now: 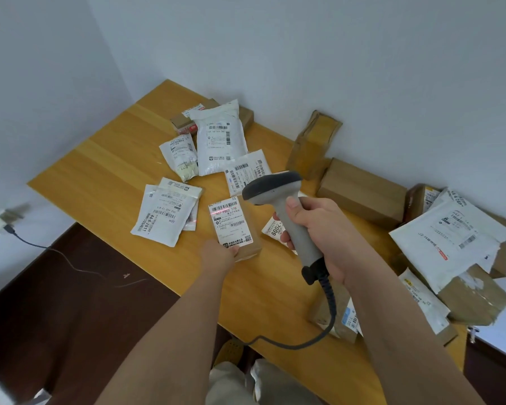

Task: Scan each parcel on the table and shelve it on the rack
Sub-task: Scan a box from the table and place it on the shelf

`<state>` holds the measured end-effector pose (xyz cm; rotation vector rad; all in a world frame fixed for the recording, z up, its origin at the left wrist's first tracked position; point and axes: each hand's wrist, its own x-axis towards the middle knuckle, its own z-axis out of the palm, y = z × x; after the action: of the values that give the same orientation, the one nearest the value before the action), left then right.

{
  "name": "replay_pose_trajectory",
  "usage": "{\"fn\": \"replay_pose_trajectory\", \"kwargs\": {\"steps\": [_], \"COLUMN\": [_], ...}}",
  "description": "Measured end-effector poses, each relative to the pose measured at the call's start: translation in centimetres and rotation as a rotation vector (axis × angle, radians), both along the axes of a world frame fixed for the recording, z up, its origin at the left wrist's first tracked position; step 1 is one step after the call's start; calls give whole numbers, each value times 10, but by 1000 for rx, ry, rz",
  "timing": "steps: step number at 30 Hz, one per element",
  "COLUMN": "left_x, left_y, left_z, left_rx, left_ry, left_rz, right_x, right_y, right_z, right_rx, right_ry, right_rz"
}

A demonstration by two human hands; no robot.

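A small brown box parcel (234,226) with a white shipping label lies near the middle of the wooden table (100,171). My left hand (218,255) grips its near end. My right hand (319,226) grips the handle of a grey corded barcode scanner (278,194), whose dark head points down at the parcel. A red scan line falls across the label's barcode. White mailer bags (165,211) lie to the left and further back (219,141). The rack is out of view.
Brown boxes (360,194) line the wall at the back right, and a heap of bags and boxes (456,244) fills the table's right end. The scanner cable (327,320) hangs over the near edge. A wall plug with a cord (9,226) is at left.
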<state>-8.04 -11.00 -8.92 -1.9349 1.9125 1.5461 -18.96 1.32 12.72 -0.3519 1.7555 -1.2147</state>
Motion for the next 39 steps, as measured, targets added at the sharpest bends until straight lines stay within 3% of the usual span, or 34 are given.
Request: {"fn": "replay_pose_trajectory", "kwargs": {"steps": [12, 16, 22, 28, 31, 39], "left_x": [-2, -4, 3, 34, 59, 165], "left_y": [-2, -2, -3, -12, -20, 9], "left_z": [1, -5, -12, 19, 50, 128], "left_rx": [-2, 51, 289, 624, 638, 484], "left_ry": [-50, -1, 228, 619, 782, 1106], "left_rz": [-42, 37, 259, 443, 461, 536], "right_x": [7, 8, 8, 13, 25, 96], "right_y": [12, 15, 22, 12, -3, -34], "right_z": [21, 20, 1, -30, -34, -9], "right_rx": [-41, -57, -27, -78, -163, -313], "right_ry": [12, -6, 15, -118, -165, -297], "right_rz": [-28, -32, -41, -281, -268, 46]}}
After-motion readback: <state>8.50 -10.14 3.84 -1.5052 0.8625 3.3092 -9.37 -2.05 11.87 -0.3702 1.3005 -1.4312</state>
